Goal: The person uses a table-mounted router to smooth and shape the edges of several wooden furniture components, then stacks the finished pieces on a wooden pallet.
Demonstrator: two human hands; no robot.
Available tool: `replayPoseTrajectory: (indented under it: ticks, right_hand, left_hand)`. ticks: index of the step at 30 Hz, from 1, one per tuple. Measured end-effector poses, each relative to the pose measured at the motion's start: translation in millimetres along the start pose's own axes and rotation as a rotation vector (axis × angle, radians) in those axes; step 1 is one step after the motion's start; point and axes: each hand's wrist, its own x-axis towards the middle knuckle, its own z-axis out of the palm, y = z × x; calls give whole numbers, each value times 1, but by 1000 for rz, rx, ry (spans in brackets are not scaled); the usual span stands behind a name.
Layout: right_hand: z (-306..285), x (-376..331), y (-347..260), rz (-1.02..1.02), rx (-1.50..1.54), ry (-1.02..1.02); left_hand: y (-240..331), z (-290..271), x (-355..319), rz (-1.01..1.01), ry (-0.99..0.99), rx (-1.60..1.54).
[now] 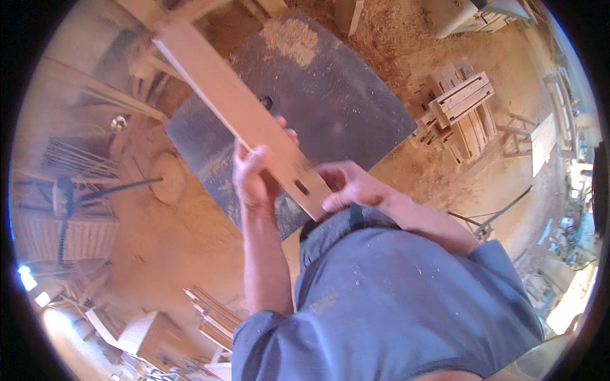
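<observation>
Left hand (pixel 254 174): pinching the board about midway, thumb on the upper face, fingertips curling round the opposite edge.
Right hand (pixel 348 185): bent round the board's near end, thumb by the end, the other fingers at the right edge and partly hidden.
Board (pixel 238 111): held slantwise in both hands, near end at the waist, far end up and to the left, beyond the table's edge; whether it touches the table, I cannot tell.
Slot (pixel 301 186): dark, narrow, cut in the board close to its near end, between the hands.
Shirt (pixel 406 298): blue-grey, flecked with light specks.
Table (pixel 343 95): dark, flat, beneath the board.
Dark fitting (pixel 267 101): round, on the table, just beside the board's right edge.
Sawdust (pixel 289 41): pale patch at the table's far side.
Disc (pixel 168 178): round, tan, left of the table.
Stack (pixel 462 108): slotted wooden pieces on the floor, right of the table.
</observation>
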Motion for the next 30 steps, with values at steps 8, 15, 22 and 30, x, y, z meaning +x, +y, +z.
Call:
replayPoseTrajectory:
  ticks: [8,15,22,30]
  right_hand:
    - [-45,-77,66,-256,182,177]
    - [-71,-127,27,-755,114,563]
    - [-63,-185,76,-888,799,1161]
    - [-72,-292,230,-1087,1427,1858]
  left_hand:
    - [-66,67,-42,-275,-123,169]
    - [-99,173,-41,-429,-472,578]
    - [-164,187,-70,-505,-1185,763]
    - [-217,137,-117,-974,-1250,893]
